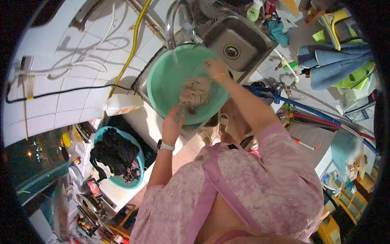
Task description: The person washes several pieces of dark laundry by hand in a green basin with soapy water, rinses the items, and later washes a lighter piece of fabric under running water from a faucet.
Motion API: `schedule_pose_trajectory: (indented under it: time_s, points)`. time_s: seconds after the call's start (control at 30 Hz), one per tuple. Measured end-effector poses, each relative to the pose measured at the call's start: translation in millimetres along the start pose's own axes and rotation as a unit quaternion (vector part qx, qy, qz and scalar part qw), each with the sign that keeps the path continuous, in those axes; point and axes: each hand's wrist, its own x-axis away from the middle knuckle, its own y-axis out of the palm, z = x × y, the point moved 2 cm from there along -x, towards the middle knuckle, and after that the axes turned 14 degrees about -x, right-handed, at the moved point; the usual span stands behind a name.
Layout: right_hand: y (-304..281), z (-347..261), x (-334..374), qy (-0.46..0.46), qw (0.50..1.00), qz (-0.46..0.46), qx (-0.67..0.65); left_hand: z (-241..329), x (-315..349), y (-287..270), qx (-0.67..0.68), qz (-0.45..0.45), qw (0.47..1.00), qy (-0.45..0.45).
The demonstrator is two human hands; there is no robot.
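Note:
A large green plastic basin [160, 83] sits in the left part of the sink, beneath the faucet [170, 30]. Inside it lies a wet, crumpled beige cloth [196, 92]; the water around it looks cloudy. My left hand [172, 124], with a watch on its wrist, is at the basin's near-left rim, fingers stretched apart near the cloth's lower edge. Over the right side of the basin is my right hand [215, 69], wearing a yellow band at the wrist. Its fingers look bent and are blurred, and I cannot make out anything in them.
A steel sink bowl [235, 38] adjoins on the right. At lower left stands a blue tub [140, 173] of dark clothes [113, 152], with a white jug [122, 104] above it and a phone [94, 188] beside it. Jeans [331, 61] and blue poles [302, 107] are at right.

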Motion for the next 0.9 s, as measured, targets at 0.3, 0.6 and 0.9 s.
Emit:
schedule_pose_trajectory:
  time_s: [0.3,0.6,0.9]
  points:
    - [142,-55,-19,0.356,0.768,-0.142,-0.513,12,-20,-11,0.063,0.002,0.997,-0.042]
    - [110,-24,8,0.08,0.981,-0.167,-0.054,8,-14,-1,-0.045,-0.088,0.995,-0.011]
    - [2,-39,119,-0.144,0.982,-0.069,0.105,-23,-25,10,-0.14,-0.153,0.97,0.131]
